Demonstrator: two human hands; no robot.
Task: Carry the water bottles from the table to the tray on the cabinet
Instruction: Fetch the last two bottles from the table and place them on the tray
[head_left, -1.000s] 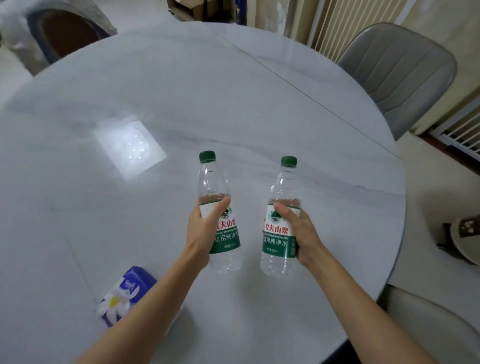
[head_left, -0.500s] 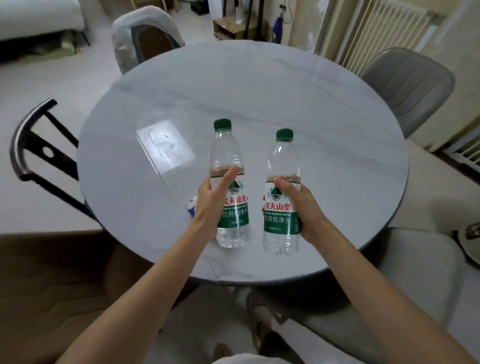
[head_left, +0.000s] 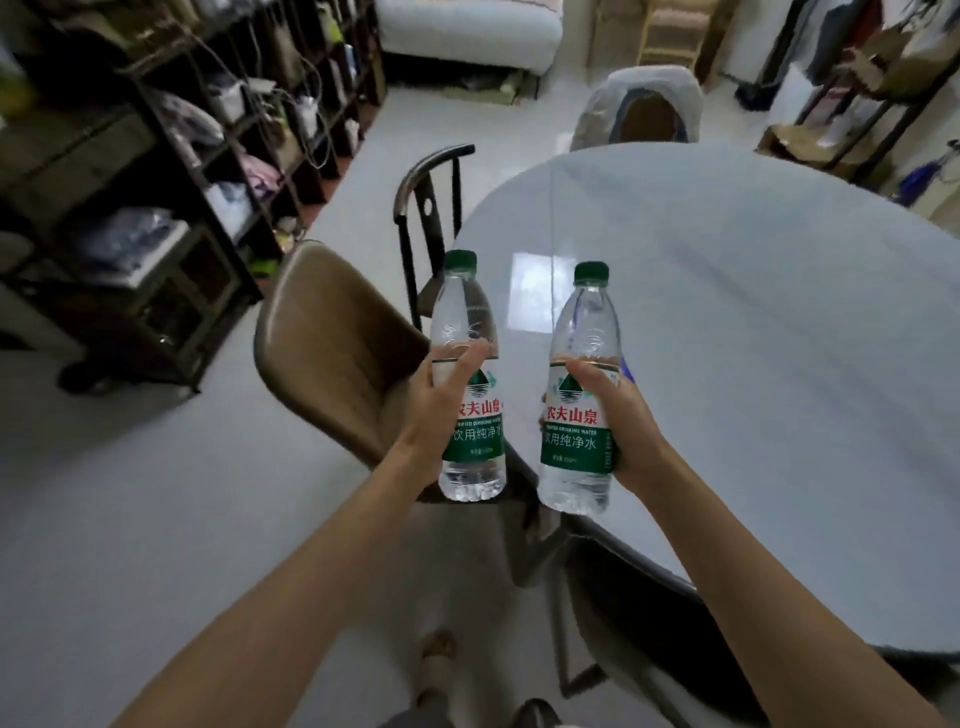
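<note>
My left hand (head_left: 434, 410) grips a clear water bottle (head_left: 470, 332) with a green cap and a green and white label, held upright in the air off the left edge of the round marble table (head_left: 753, 338). My right hand (head_left: 621, 426) grips a second, matching bottle (head_left: 584, 332) upright just above the table's left rim. The two bottles are side by side, a small gap between them. No tray or cabinet top is identifiable in this view.
A tan padded chair (head_left: 322, 332) stands just left of the bottles, a black metal chair (head_left: 426, 208) behind it. Dark cluttered shelving (head_left: 130, 171) lines the left wall across open pale floor (head_left: 130, 509). A covered chair (head_left: 644, 104) sits at the table's far side.
Both bottles have been lifted off the table and carried leftward past its edge. The view has swung left, bringing the shelving and floor into sight.
</note>
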